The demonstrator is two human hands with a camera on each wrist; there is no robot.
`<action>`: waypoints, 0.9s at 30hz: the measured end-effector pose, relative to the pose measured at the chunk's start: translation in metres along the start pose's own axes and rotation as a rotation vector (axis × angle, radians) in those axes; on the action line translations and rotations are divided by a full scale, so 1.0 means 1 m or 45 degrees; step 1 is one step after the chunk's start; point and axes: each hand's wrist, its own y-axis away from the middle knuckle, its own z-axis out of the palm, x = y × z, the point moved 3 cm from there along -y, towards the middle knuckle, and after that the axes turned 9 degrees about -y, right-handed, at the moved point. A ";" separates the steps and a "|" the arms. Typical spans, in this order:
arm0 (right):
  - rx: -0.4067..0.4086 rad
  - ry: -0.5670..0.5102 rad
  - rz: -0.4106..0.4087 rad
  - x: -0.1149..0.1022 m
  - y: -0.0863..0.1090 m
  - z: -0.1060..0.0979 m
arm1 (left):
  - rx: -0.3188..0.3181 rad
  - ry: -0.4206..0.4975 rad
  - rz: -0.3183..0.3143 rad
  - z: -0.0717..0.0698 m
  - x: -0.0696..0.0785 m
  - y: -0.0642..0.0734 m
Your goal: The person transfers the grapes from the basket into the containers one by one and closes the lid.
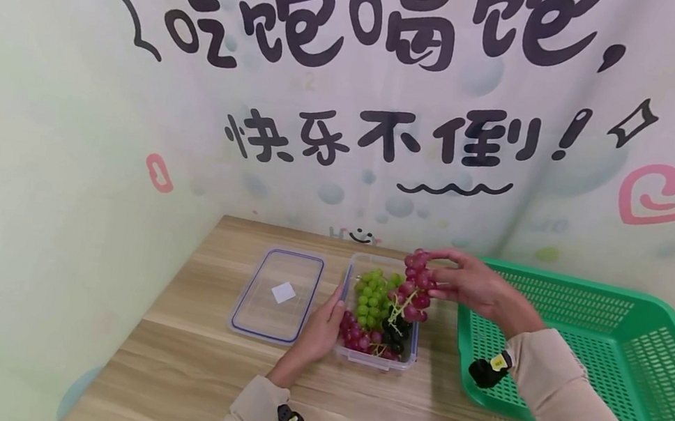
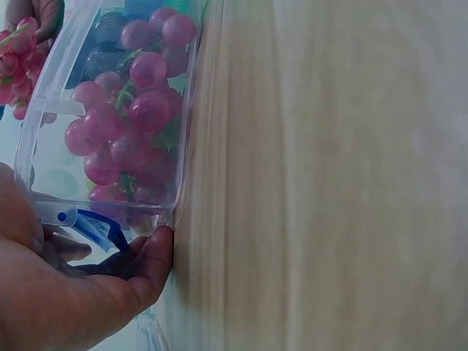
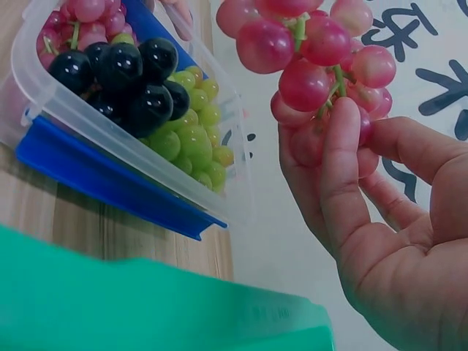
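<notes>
A clear plastic food container (image 1: 371,361) stands on the table, holding green grapes (image 1: 372,302), black grapes (image 1: 396,335) and a bunch of red grapes (image 2: 130,146). My left hand (image 1: 320,331) grips the container's left side, its fingers curled around the blue latch (image 2: 102,228) near the bottom. Above the container's right edge, my right hand (image 1: 475,287) pinches another bunch of red grapes (image 3: 314,66) between thumb and fingers. That bunch hangs in the air, its green stem showing.
A clear lid (image 1: 256,306) with a blue seal and a white paper square (image 1: 283,292) lies left of the container. To the right is a large green plastic basket (image 1: 563,277). Behind the wooden table (image 1: 178,373) hangs a printed wall cloth (image 1: 288,197).
</notes>
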 end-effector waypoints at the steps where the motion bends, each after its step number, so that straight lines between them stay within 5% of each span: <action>1: 0.001 -0.004 -0.001 0.000 -0.001 0.002 | 0.000 -0.002 -0.002 0.000 0.000 0.000; 27: 0.051 -0.054 0.016 0.017 -0.024 0.034 | 0.014 0.000 -0.001 -0.001 0.001 0.001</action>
